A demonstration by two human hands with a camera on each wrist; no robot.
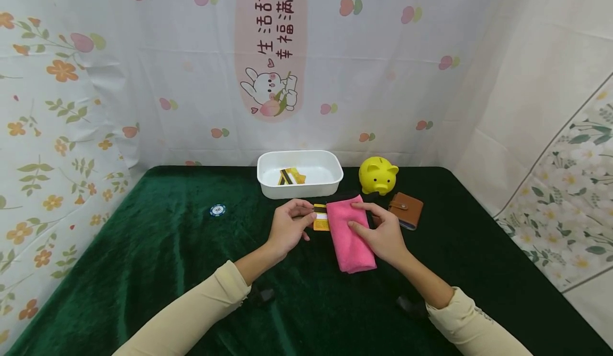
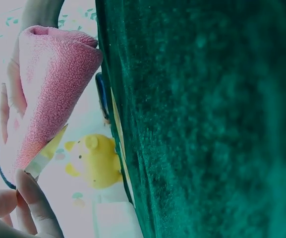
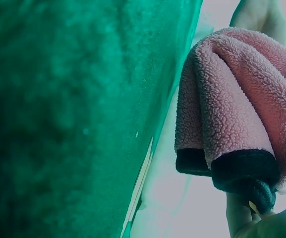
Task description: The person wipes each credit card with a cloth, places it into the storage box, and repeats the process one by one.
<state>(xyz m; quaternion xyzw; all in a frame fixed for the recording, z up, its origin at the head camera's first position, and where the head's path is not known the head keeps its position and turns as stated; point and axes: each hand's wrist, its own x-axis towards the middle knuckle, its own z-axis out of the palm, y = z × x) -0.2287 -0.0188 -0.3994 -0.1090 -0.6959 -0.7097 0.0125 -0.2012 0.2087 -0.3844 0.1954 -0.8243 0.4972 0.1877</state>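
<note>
My left hand pinches the edge of a yellow card with a dark stripe and a white band. The card's right side meets a folded pink cloth and is partly hidden by it. My right hand grips the cloth from the right, thumb on its front. In the left wrist view, fingertips hold the card against the cloth's edge. The right wrist view shows the cloth's fuzzy folds with dark trim at the end. Both hands are above the table.
A white tub behind the hands holds several yellow cards. To its right stands a yellow piggy bank, with a brown wallet in front. A blue-and-white poker chip lies left on the green tablecloth.
</note>
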